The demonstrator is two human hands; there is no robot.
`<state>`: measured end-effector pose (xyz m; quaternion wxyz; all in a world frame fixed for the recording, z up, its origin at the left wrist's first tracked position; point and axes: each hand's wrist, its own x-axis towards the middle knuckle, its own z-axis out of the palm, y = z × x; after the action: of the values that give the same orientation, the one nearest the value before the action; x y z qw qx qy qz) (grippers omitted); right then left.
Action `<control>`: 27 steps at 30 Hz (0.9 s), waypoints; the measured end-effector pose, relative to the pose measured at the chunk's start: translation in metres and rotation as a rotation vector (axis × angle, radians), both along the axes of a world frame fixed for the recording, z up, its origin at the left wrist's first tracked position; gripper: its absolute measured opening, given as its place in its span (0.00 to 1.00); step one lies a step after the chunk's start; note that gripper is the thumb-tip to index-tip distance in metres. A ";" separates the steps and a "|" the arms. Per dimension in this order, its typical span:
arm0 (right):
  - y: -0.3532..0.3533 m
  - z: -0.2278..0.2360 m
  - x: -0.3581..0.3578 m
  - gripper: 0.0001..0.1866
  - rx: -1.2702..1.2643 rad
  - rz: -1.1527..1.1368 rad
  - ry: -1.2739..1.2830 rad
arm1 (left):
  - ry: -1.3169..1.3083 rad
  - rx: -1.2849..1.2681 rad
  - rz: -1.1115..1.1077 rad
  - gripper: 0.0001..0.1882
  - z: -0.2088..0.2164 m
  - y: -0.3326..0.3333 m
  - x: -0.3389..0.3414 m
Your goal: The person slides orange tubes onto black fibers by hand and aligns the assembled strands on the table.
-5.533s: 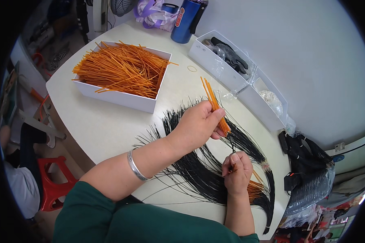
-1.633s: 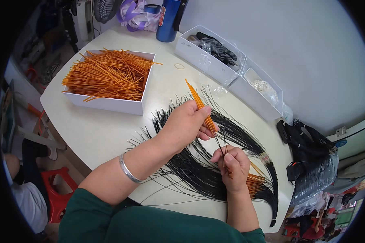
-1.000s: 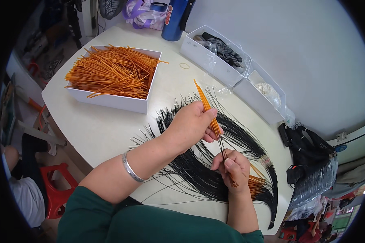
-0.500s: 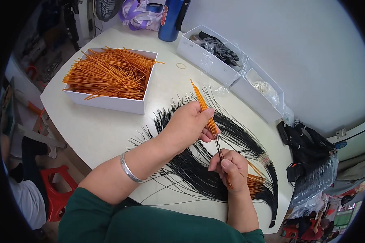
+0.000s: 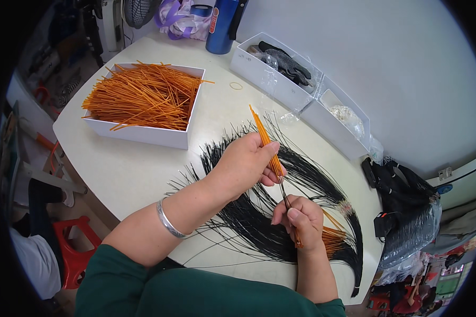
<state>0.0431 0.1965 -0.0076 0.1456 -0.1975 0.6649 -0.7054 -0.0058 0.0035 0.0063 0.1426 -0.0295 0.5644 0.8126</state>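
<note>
Between the thumb and fingers of my left hand (image 5: 262, 158) is a slim bundle of orange tubes (image 5: 261, 127), its tips pointing up and away. Thin black wires (image 5: 284, 191) run from the bundle's lower end down to my right hand (image 5: 301, 219), closed round them. A short orange end pokes out below the right fingers. Under both hands a thick curved bunch of black wires (image 5: 243, 219) lies spread on the table. More orange tubes (image 5: 333, 240) sit on wires just right of my right wrist.
A white box (image 5: 143, 136) heaped with loose orange tubes (image 5: 148, 95) stands at the left. A blue bottle (image 5: 220, 29) and a rubber band (image 5: 236, 85) are at the back. White trays (image 5: 301, 105) hold gloves along the wall. A red stool (image 5: 79, 248) is off the table's left side.
Almost nothing differs. Both hands stay in place, gripping the same bundle and wires, with only a very slight shift of the fingers.
</note>
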 end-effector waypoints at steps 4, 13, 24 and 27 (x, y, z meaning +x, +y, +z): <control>0.000 0.000 0.000 0.13 -0.014 -0.004 0.003 | 0.002 -0.005 -0.002 0.14 -0.001 0.000 -0.001; 0.000 0.001 0.001 0.13 0.000 -0.037 0.001 | -0.009 -0.009 0.011 0.14 -0.002 0.001 -0.001; 0.001 0.000 0.001 0.11 0.017 0.000 0.033 | -0.012 -0.019 0.004 0.14 -0.002 0.001 -0.001; 0.001 0.002 0.001 0.11 0.037 0.001 0.038 | -0.011 -0.013 0.007 0.14 -0.002 0.001 0.000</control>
<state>0.0443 0.1976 -0.0060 0.1367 -0.2085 0.6806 -0.6889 -0.0058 0.0046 0.0045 0.1429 -0.0368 0.5686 0.8092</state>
